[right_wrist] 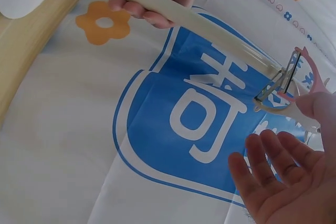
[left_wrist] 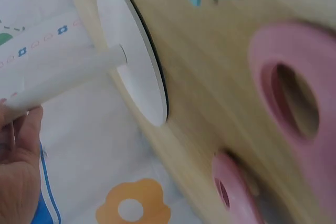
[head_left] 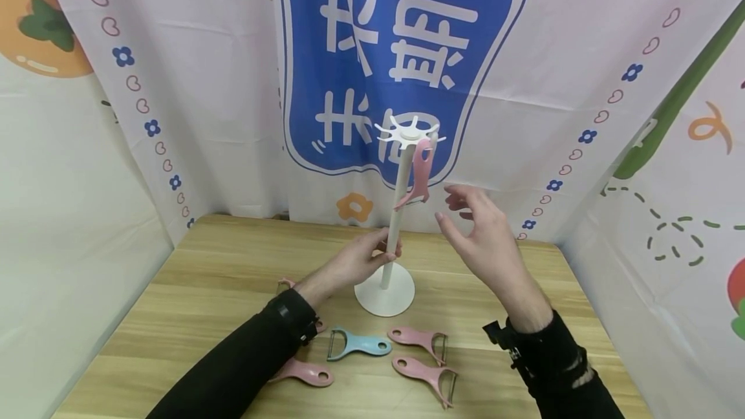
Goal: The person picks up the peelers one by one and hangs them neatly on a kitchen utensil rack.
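Observation:
A white stand with a pole [head_left: 403,180], a round base [head_left: 372,296] and a top ring of hooks [head_left: 409,133] rises from the table. My left hand [head_left: 361,256] grips the pole low down, above the base. From one hook hangs a pink peeler [head_left: 423,167], blade end down. Beside it, the right wrist view shows a cream-coloured peeler [right_wrist: 286,109], mostly hidden in the head view. My right hand [head_left: 483,231] is held in the air right of the hanging peelers, fingers spread and loosely bent, holding nothing.
On the wooden table [head_left: 221,277] lie a light blue peeler [head_left: 367,345] and several pink peelers [head_left: 414,336], some partly covered by my left forearm. A printed cloth [head_left: 233,83] hangs behind the stand, with more cloth at both sides.

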The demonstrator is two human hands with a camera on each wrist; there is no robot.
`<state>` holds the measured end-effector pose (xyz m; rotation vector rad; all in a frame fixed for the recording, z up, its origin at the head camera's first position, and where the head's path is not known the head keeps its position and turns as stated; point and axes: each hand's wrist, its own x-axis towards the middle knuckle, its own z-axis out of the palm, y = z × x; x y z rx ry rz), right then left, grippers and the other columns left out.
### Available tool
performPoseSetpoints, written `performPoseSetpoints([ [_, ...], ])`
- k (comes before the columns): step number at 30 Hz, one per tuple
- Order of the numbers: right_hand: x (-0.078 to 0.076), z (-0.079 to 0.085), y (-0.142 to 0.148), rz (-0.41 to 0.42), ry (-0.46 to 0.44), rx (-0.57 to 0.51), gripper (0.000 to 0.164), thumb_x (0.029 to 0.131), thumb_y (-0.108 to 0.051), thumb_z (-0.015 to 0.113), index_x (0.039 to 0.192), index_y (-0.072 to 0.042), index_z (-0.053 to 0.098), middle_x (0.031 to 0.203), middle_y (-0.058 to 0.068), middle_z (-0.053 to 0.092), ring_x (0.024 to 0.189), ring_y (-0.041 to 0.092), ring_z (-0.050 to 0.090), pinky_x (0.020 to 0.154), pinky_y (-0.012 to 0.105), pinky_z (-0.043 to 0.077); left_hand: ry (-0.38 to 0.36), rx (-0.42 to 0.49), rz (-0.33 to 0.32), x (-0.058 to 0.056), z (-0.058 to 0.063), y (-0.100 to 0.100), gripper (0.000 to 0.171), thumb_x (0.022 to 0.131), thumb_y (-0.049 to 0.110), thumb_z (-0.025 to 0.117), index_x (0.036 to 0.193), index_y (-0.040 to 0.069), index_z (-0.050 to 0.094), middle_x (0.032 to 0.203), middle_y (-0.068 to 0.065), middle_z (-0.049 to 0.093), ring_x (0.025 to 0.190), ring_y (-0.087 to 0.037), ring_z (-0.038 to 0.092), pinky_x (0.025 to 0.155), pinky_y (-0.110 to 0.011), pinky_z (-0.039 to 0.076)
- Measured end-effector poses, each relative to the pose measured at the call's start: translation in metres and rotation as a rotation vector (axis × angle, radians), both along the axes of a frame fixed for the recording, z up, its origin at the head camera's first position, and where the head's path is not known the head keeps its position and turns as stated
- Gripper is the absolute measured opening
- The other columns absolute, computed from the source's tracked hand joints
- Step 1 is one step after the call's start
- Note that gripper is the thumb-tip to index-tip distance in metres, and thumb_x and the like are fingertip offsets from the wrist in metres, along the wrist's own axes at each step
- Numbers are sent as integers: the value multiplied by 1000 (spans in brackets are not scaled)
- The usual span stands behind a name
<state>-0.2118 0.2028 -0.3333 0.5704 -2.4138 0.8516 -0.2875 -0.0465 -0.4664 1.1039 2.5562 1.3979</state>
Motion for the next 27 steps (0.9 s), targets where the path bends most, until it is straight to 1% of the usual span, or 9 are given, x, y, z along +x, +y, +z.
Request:
performPoseSetpoints([
  [4,-1,-5,4,15,-5,28,46,99,-30,70,140,-14,58,130,3,62,113,16,61,96,44,56,-5,3,-29,-3,2,-3,17,100,17,67,116,19,63,108,7,66,104,-9,67,92,-32,56],
  [8,-1,-10,7,21,-13,51,44,99,-33,69,139,-15,59,127,1,63,112,16,62,95,45,56,-2,11,-56,-4,4,-5,19,100,17,68,118,15,64,110,6,66,106,-16,68,93,-38,56],
  [11,-2,-14,8,23,-28,68,44,100,-35,68,138,-15,59,124,1,64,112,17,62,94,45,56,8,18,-64,-5,5,-6,20,100,17,68,119,14,64,110,5,67,106,-18,68,93,-38,56],
  [14,-3,-19,9,27,-46,86,45,100,-36,67,139,-15,59,124,2,65,111,18,62,94,46,55,21,16,-50,-4,6,-8,20,99,17,68,119,14,64,110,6,67,106,-16,68,92,-34,56],
  [19,-3,-25,10,51,-100,111,47,99,-32,69,141,-15,58,125,3,65,113,19,62,97,46,54,32,-6,0,-3,6,-11,19,99,19,69,117,18,64,109,9,67,106,-8,67,91,-27,56],
  [22,-3,-29,9,70,-138,136,48,99,-32,69,141,-14,57,127,3,64,115,20,62,99,45,53,24,-5,21,-3,6,-13,17,99,20,70,116,19,65,109,10,67,104,-7,68,89,-28,57],
  [27,-3,-36,9,104,-207,186,49,99,-34,69,142,-13,56,132,3,62,117,19,61,100,45,52,17,4,52,-1,6,-16,15,99,23,70,113,23,65,108,9,68,103,-11,69,87,-34,58],
])
